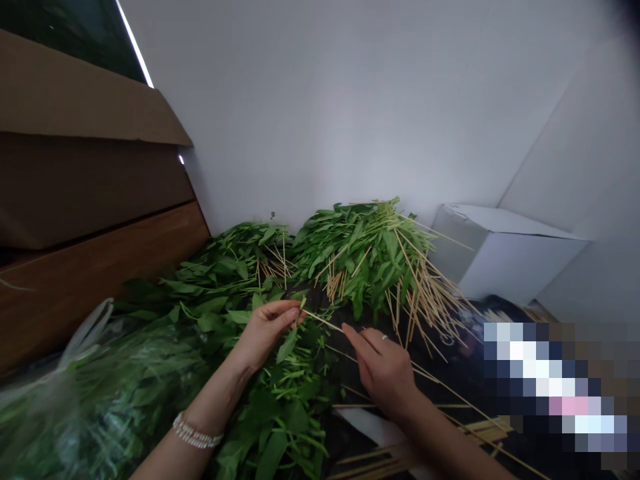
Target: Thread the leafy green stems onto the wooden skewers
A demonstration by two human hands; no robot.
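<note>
In the head view, clock directions are taken from the centre. At seven o'clock the left hand [273,330], with a double bracelet of white beads [196,433] on its wrist, has thumb and fingertips pinched together on a short, pale-green cut stem [303,305]. At five o'clock the right hand [383,367], wearing a slim ring [385,337], has its fingers curled and clamped on a thin, straw-coloured wooden skewer [323,321], the index finger stretched along it. The skewer slants between the hands and its far end meets the stem at the left fingertips; whether it pierces the stem cannot be told.

Near the centre, beyond the hands, lies a heap of long-leaved green stalks [345,230], with a fan of pale wooden sticks [430,300] jutting from it toward four o'clock. Leafy green stems [210,293] spread at eight o'clock, and broad green leaves with cut stalks [290,413] lie between six and seven, beside the left forearm. Farther out at eight is a clear plastic bag of greenery [100,393]. A brown cardboard box [90,93] stands at ten, a white carton [505,250] at three. Loose pale sticks [380,461] lie between five and six.
</note>
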